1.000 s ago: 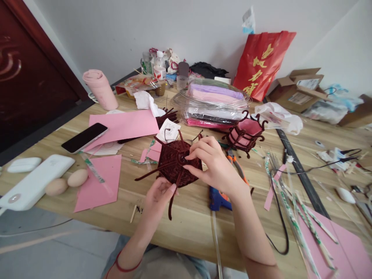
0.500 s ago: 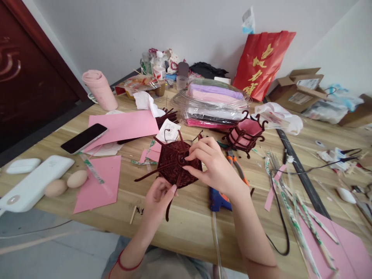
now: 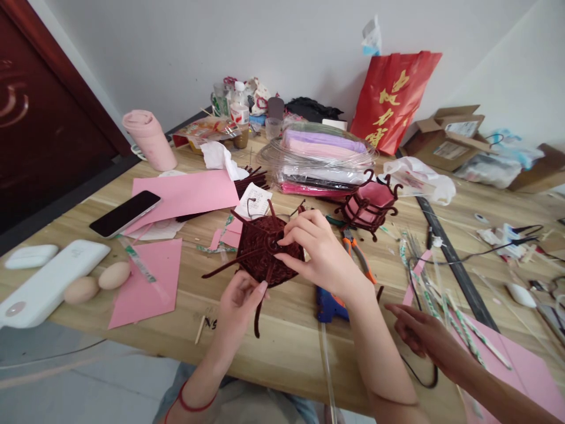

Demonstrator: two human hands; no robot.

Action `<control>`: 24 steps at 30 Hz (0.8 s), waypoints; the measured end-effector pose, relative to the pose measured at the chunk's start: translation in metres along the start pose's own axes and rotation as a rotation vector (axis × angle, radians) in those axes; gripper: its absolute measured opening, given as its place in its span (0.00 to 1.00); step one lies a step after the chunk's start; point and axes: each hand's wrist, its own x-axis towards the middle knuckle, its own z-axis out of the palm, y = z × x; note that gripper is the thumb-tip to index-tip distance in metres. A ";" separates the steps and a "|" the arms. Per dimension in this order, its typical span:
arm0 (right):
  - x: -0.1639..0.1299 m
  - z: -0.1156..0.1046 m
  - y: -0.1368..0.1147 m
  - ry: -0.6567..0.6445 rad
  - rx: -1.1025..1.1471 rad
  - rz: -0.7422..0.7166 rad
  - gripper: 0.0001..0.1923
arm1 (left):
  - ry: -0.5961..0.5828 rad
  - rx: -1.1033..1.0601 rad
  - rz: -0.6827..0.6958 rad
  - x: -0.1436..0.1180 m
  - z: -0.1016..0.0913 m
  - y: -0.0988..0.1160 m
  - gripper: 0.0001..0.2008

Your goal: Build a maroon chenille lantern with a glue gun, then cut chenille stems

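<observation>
A dark brown hexagonal piece made of pipe cleaners (image 3: 253,250), with loose stems sticking out around it, is held above the table in front of me. My left hand (image 3: 241,297) pinches its lower edge between thumb and fingers. From the right, my right hand (image 3: 311,247) reaches over it, thumb and fingertips closed at the dark coil in its centre. What exactly those fingertips grip is partly hidden. Below my right forearm lies a blue glue gun (image 3: 329,305), beside orange-handled pliers (image 3: 357,254). A brown pipe-cleaner frame with pink panels (image 3: 369,203) stands behind them.
Another person's hand (image 3: 417,330) reaches in from the right, over a black cable. Pink card sheets (image 3: 185,197), a phone (image 3: 126,213), a power bank (image 3: 57,282) and two eggs (image 3: 113,275) lie left. Bagged pipe cleaners (image 3: 324,159) and a red bag (image 3: 392,103) stand behind.
Another person's hand has come in from the lower right. My hands keep nearly the same hold on the hexagonal piece. The whole view has shifted slightly.
</observation>
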 end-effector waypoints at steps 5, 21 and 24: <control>0.000 0.000 0.000 0.001 -0.007 -0.003 0.05 | 0.016 0.002 -0.012 0.000 0.001 0.001 0.15; 0.000 0.000 -0.001 -0.012 -0.001 0.007 0.04 | 0.057 0.029 -0.007 -0.001 0.005 0.008 0.16; 0.000 0.000 -0.001 -0.011 0.002 0.013 0.04 | 0.076 0.025 0.001 0.001 0.006 0.007 0.16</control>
